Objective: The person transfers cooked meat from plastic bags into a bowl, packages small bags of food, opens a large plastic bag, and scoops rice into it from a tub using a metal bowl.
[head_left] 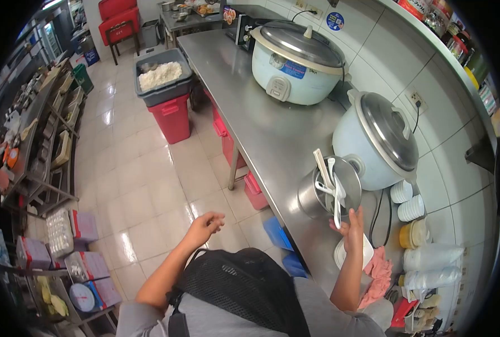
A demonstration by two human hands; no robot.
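Pot [309,201], metal, sits right of centre in the frame on the steel counter [261,132], just beside the nearer rice cooker [355,143]. White utensils [338,195] stand tilted in it, handles over the rim.

Right hand [349,229]: lower right of centre, at the pot's near rim, fingers apart. Can't tell if fingertips touch the rim or the closest utensil. No clear grip on anything.

Left hand [206,224]: lower centre, over the tiled floor [154,185], well apart from the counter. Fingers loosely curled, not closed, nothing held.

Around: pink cloth [378,274] lower right, stacked white cups [410,209] right of the pot, second rice cooker [292,83] upper centre, lid on. Gray tub [169,91] upper left of centre, white heap inside, above a red bin [172,121].
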